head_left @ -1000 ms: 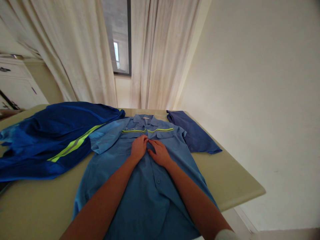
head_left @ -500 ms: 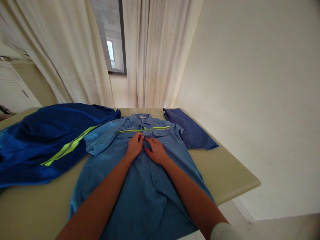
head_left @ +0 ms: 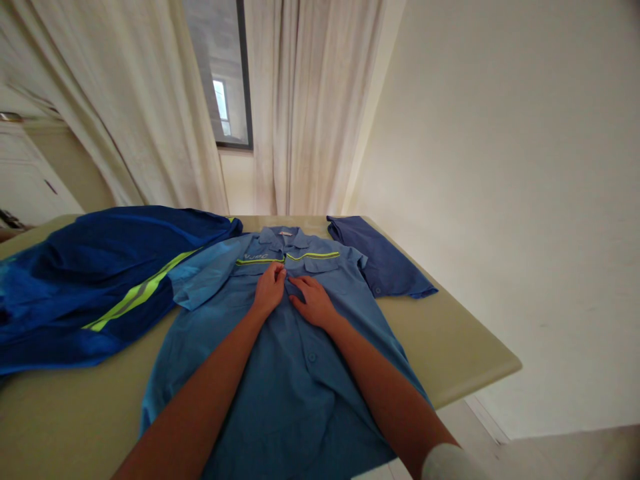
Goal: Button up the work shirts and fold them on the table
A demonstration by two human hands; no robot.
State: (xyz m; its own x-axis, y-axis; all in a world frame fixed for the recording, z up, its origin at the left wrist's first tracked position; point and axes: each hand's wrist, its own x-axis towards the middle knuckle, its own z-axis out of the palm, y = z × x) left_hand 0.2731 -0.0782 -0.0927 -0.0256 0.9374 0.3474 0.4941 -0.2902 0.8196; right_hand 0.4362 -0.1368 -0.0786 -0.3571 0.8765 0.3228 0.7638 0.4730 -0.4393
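A light blue short-sleeved work shirt [head_left: 280,393] lies face up, collar at the far side, with yellow-green piping across the chest and a button low on its front. My left hand [head_left: 271,288] is closed at the front placket just below the piping, fingertips pinching the shirt's edge. Close beside it, my right hand [head_left: 314,300] rests on the placket, fingers stretched out and slightly bent towards the left fingertips. Whatever small part lies between the fingertips is too small to make out.
A dark blue garment [head_left: 115,267] with a reflective yellow-green stripe covers the table's left side. Folded navy cloth [head_left: 380,260] lies at the far right. The beige table [head_left: 465,353] ends near a white wall [head_left: 525,200]. Curtains [head_left: 320,107] hang behind.
My left fingers have shifted very slightly up the placket, and my right fingers have moved a little apart from them. The garments lie as before.
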